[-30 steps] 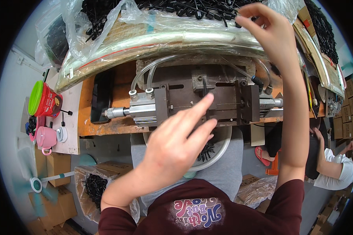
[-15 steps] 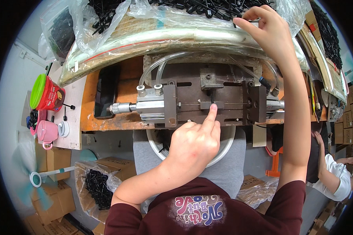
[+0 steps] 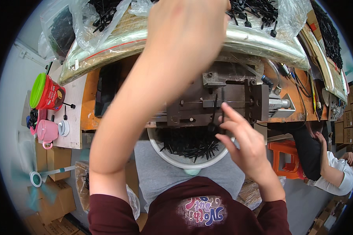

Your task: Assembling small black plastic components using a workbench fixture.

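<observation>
My left hand [image 3: 188,27] is blurred over the heap of black stemmed parts [image 3: 259,11] at the far side; its fingers are cut off or hidden. My right hand [image 3: 245,145] is in front of the metal clamping fixture [image 3: 239,111], fingers bent around a thin black stemmed part [image 3: 222,112] near the fingertips. Just left of them a second black part [image 3: 213,127], with a round head below and its stem up, appears apart from the hand. Below the fixture, a white basket [image 3: 172,162] on my lap holds many similar parts.
A dark phone [image 3: 104,94] lies left of the fixture, partly behind my forearm. A red tub [image 3: 51,94] and a pink cup [image 3: 48,131] stand at the left. Air hoses and cables [image 3: 302,84] run at the right. Another person [image 3: 333,176] sits at far right beside an orange stool [image 3: 282,154].
My left hand has gone from the fixture up to the heap. My right hand has come down from the heap to the fixture's front. The basket's contents now show.
</observation>
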Tool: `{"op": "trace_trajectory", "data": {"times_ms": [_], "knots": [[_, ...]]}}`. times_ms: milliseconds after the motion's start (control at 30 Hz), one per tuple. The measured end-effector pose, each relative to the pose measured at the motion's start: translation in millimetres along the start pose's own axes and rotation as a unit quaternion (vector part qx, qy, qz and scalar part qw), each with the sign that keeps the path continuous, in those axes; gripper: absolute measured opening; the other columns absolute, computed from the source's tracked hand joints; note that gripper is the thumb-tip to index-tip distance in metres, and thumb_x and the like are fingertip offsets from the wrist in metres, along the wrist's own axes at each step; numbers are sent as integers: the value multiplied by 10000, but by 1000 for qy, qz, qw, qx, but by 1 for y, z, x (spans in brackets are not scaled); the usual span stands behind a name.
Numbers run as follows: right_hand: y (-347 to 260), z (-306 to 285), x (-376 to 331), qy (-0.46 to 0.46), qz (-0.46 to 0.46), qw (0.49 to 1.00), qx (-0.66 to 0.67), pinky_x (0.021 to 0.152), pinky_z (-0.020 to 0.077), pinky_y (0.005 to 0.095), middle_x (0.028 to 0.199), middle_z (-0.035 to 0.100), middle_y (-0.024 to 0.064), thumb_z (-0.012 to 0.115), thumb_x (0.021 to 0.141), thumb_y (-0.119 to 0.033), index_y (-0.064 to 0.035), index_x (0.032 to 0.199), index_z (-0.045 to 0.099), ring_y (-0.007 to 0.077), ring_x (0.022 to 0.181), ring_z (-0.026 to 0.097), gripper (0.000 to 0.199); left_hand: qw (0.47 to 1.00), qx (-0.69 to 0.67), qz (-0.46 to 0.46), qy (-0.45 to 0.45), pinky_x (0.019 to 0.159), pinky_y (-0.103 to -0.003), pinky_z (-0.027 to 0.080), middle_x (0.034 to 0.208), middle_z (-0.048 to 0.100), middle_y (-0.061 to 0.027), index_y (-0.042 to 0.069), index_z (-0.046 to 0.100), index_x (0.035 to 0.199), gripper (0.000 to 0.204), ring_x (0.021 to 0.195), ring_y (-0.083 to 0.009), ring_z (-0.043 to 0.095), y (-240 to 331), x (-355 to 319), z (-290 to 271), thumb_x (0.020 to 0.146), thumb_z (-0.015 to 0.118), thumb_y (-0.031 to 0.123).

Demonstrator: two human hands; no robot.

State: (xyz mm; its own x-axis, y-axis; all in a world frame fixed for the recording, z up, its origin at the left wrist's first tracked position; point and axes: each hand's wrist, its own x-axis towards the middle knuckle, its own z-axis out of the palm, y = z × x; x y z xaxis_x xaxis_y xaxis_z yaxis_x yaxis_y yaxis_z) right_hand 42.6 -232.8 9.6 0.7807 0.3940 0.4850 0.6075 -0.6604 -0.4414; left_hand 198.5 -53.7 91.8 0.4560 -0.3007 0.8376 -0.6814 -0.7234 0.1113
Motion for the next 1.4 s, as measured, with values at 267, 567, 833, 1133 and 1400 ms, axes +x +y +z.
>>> {"op": "trace_trajectory", "data": {"times_ms": [267,567,833,1133,1400], "knots": [[-6,13,10,-46,10,998,-46,623,563,324,1362,630,203,786,794,-36,-7,949,623,275,718,717,227,973,103,-101,-183,915,-447,544,1069,664,-202,22,752,967,333,1067,-352,657,-39,46,75,778,801,292],[-4,-5,22,-77,21,997,-9,598,562,330,1263,689,168,822,780,-90,-15,988,641,225,665,709,286,986,-163,-1,-34,686,-388,538,880,655,-137,16,726,869,181,782,-303,679,8,-5,-8,761,792,146],[66,-65,126,212,-3,972,-98,689,495,253,948,752,56,733,900,-171,-51,1066,745,87,777,653,204,961,-200,-100,-163,731,-329,591,1319,652,-175,-16,725,1062,347,840,-215,719,76,-118,-62,735,834,26],[130,-72,175,8,73,984,-160,716,467,299,859,684,27,722,894,-320,-55,1065,727,117,829,595,315,975,-32,-54,-213,618,-270,541,1255,705,-149,31,730,958,263,643,-175,683,91,-147,-31,722,816,111],[87,-79,147,41,60,997,-20,665,378,209,783,562,-53,789,865,-223,-34,1033,723,41,768,495,261,970,-48,-55,-232,607,-280,541,1216,715,-150,30,730,951,267,627,-197,678,87,-139,-31,722,821,136]]}}
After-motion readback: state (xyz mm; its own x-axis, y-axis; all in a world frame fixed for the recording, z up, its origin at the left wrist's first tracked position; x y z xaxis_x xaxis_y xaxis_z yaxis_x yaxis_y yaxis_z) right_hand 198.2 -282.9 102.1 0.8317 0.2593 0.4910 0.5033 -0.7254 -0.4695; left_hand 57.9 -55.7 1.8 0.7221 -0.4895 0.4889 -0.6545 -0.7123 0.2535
